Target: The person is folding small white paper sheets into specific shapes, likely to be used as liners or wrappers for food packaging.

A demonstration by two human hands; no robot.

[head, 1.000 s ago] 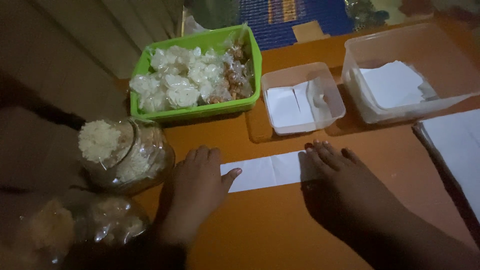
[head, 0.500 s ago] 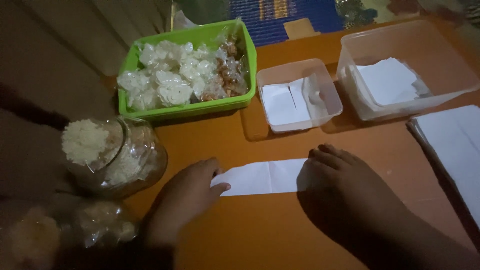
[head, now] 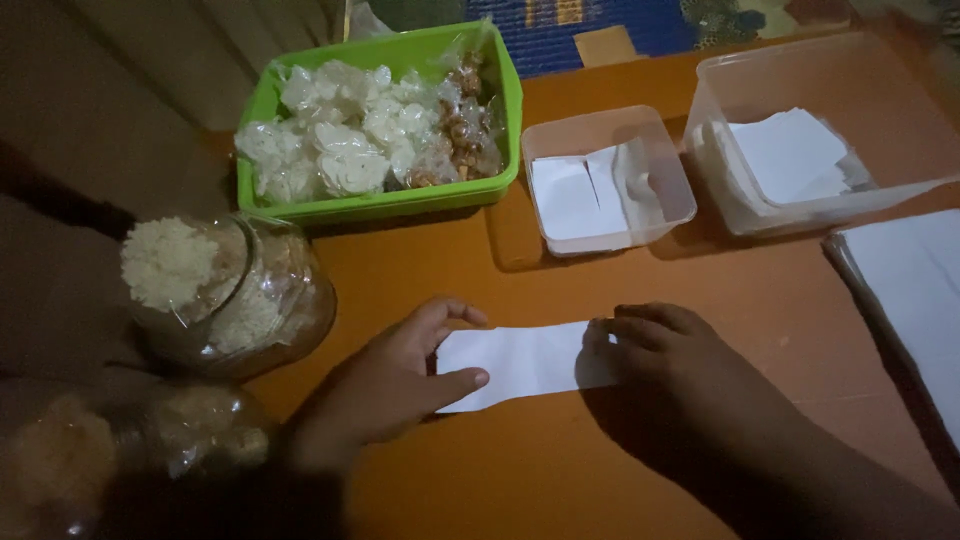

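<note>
- A white paper strip [head: 525, 362] lies flat on the orange surface [head: 560, 470], just below the middle of the frame, long side running left to right.
- The left hand [head: 400, 385] sits at the strip's left end, thumb and forefinger spread apart around that end; the thumb tip rests on the paper's lower left corner.
- The right hand [head: 670, 350] covers the right end, fingers curled and pressed down on the paper; whether they pinch the edge cannot be told.
- The paper looks thin, light and limp: it would likely crease readily and slide on the smooth surface, so the ends and corners seem the best places to hold it, with a light pinch.
- Upper left of the frame: a green tub [head: 510, 110] full of small clear packets of pale snacks.
- Upper middle: a small clear box [head: 600, 125] holding cut white slips; upper right, a larger clear box [head: 720, 80] with more paper.
- Right edge: a stack of white sheets [head: 915, 280].
- Left: a clear plastic bag [head: 285, 300] of pale crumbs, another below it, dim.
</note>
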